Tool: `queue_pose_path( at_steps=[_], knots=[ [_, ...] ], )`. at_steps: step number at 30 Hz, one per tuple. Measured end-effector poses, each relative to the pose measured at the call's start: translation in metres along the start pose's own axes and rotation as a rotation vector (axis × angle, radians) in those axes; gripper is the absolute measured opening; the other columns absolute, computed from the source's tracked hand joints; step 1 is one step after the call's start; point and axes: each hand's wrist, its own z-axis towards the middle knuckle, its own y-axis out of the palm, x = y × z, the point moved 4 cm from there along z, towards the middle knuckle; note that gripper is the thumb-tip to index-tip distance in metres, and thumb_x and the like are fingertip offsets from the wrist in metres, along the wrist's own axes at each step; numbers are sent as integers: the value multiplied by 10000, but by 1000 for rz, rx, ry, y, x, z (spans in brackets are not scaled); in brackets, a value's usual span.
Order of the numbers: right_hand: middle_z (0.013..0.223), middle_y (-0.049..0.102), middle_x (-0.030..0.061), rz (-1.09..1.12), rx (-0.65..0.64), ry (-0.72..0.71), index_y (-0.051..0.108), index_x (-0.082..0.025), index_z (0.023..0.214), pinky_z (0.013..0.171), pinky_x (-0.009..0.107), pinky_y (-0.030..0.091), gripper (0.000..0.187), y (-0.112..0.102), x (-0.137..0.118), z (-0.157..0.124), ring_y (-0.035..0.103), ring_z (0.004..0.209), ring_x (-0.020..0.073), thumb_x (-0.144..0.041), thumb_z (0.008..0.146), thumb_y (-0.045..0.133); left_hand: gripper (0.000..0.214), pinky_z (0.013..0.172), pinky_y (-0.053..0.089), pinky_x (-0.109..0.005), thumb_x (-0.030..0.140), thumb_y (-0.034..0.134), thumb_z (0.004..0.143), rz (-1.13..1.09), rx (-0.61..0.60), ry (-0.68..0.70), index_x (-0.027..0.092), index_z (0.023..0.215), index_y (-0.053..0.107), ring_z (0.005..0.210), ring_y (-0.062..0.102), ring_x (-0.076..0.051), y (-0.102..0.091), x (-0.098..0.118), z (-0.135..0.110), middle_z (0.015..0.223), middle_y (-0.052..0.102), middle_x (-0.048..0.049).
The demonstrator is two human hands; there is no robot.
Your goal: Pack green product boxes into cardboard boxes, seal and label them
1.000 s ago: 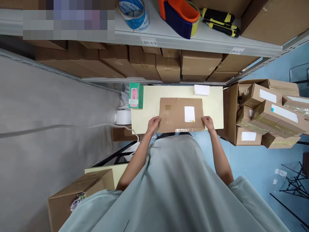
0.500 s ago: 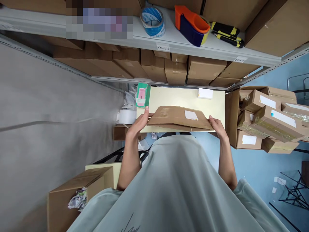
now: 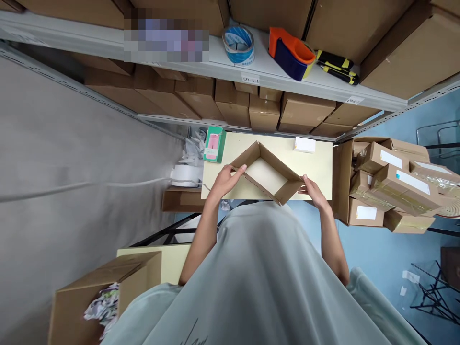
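Between my hands is a brown cardboard box [image 3: 276, 160], its walls spread into a diamond shape, and the pale tabletop shows through its middle. My left hand [image 3: 227, 179] grips the left corner, thumb laid along the top edge. At the opposite corner my right hand [image 3: 313, 190] pinches the cardboard between thumb and fingers. The box is over the front part of the cream table [image 3: 319, 167]. Behind it on the table are a green box with a pink picture [image 3: 214, 144] and a small white box [image 3: 304, 144].
A shelf [image 3: 262, 79] over the table's back holds blue tape [image 3: 238, 46], an orange tape dispenser [image 3: 293, 51] and yellow-black cutters [image 3: 337, 66]. Right stands a carton of labelled parcels [image 3: 406, 189]. A white roll [image 3: 185, 175] is at left; a carton with crumpled paper [image 3: 104, 306] lies lower left.
The cardboard was folded flat with a white label facing up; now it is opened into a four-walled shape. My hands have come closer together, the left one moving rightward.
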Motion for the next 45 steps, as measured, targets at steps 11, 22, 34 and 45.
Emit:
queue_pose_path(
  at_steps=[11, 22, 34, 45],
  knots=[
    [752, 786, 80, -402, 240, -98, 542, -281, 688, 763, 380, 561, 523, 30, -15, -38, 734, 738, 262, -678, 1027, 557, 137, 952, 562, -378, 351, 684, 971, 134, 340, 118, 223, 991, 726, 927, 735, -249, -8, 29, -10, 1046, 794, -57],
    [890, 745, 77, -715, 362, -299, 611, -273, 978, 769, 369, 447, 197, 42, -57, -2, 704, 802, 286, -429, 1075, 539, 123, 849, 564, -375, 339, 650, 1005, 265, 329, 193, 247, 1045, 722, 836, 735, -247, 7, 26, -52, 1064, 770, -73],
    [1585, 650, 133, -608, 28, -497, 754, -275, 1388, 1243, 545, 513, 568, 40, -27, -11, 595, 1489, 364, -687, 998, 715, 570, 1157, 525, -468, 482, 852, 923, 321, -49, 424, 296, 1446, 719, 1317, 654, -366, 23, 24, -37, 1380, 753, -99],
    [1448, 623, 175, -545, 379, -363, 324, -264, 1752, 1038, 565, 631, 946, 37, -13, 19, 680, 1279, 373, -457, 946, 781, 1065, 1251, 500, -525, 263, 853, 860, 337, 103, 364, 221, 1772, 304, 1548, 532, -414, 24, 24, 14, 1698, 455, -229]
  ],
)
